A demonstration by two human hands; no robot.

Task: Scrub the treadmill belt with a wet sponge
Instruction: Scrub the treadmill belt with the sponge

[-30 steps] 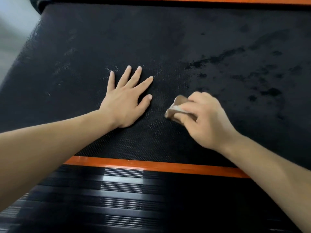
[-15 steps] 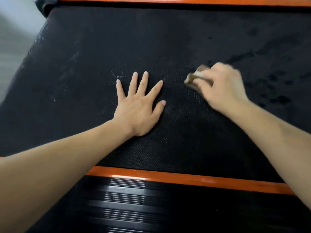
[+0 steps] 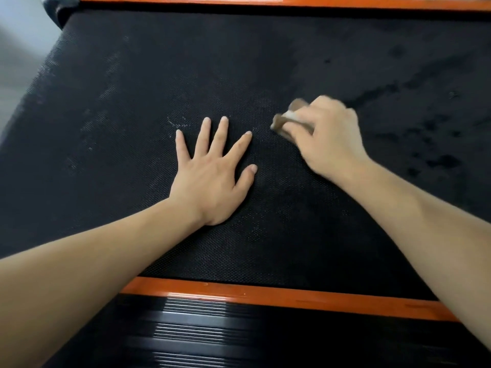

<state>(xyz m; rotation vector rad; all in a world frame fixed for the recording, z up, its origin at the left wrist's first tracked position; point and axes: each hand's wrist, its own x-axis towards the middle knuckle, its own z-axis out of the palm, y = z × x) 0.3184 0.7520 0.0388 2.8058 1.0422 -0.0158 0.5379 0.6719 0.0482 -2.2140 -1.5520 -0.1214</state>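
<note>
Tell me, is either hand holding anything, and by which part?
The right hand grips the sponge, fingers curled over its right part, the left end poking out. The left hand holds nothing, lying flat on the belt.

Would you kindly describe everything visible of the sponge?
The sponge is small, brownish-tan with a paler layer, motion-blurred. Only its left end shows; the right hand grips the rest in curled fingers. It sits on the black treadmill belt, right of the flat left hand, apart from it.
</note>
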